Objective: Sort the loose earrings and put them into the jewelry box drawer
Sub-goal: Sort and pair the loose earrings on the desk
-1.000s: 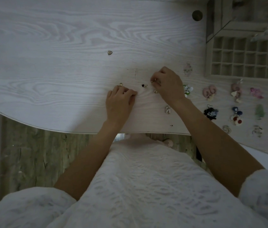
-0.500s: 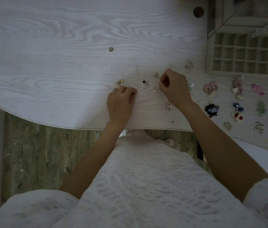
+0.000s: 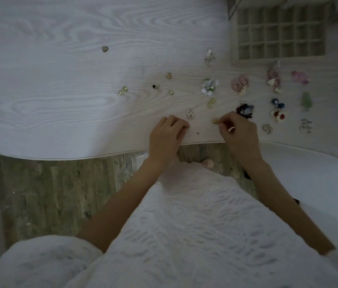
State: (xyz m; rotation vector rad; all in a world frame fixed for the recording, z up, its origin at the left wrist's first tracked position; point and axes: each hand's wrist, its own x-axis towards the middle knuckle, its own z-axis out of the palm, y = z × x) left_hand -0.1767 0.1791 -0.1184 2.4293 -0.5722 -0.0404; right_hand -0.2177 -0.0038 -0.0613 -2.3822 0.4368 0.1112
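Earrings scattered over pale wood-grain tabletop [image 3: 60, 104], mostly toward right edge. Gold heart stud [image 3: 105, 48] alone, well apart, toward far side; gold pair [image 3: 122, 90] and small dark stud [image 3: 155, 86] mid-table. White flower cluster [image 3: 209, 87], pink pair [image 3: 240, 83], dark cluster [image 3: 245, 110] and red-and-white flower pair [image 3: 278, 116] laid in loose rows near right edge. Jewelry box drawer [image 3: 280, 32], gridded into small compartments, at far right corner. Left hand [image 3: 167, 135] at near edge, fingers curled, knuckles down on wood; contents, if any, not discernible. Right hand [image 3: 238, 132] just beside dark cluster, thumb and forefinger pinching small gold earring [image 3: 215, 121] at near edge.
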